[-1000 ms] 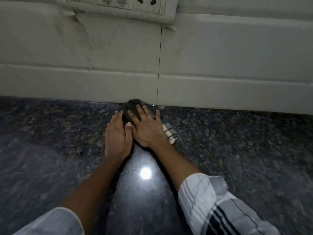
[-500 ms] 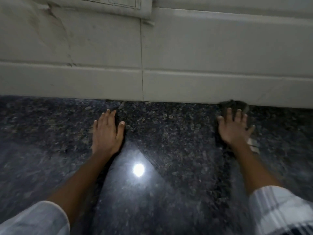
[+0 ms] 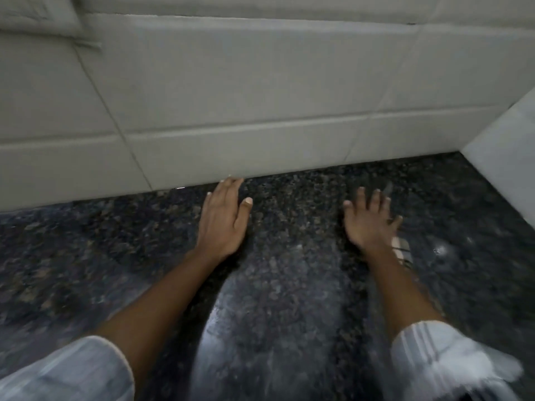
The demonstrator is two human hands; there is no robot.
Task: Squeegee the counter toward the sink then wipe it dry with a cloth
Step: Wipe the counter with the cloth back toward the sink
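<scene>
Drying stage, judged under way: right hand [image 3: 370, 224], fingers spread, is pressing a striped cloth [image 3: 401, 250] onto the granite bench [image 3: 289, 299]; left hand [image 3: 223, 221] is lying flat, empty; no squeegee or sink visible.

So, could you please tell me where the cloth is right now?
In the head view, the cloth lies on the right, pressed to the dark counter under the right hand, near the tiled wall.

Probably a kitchen: granite counter [image 3: 289, 299], tiled wall [image 3: 246, 96].
</scene>
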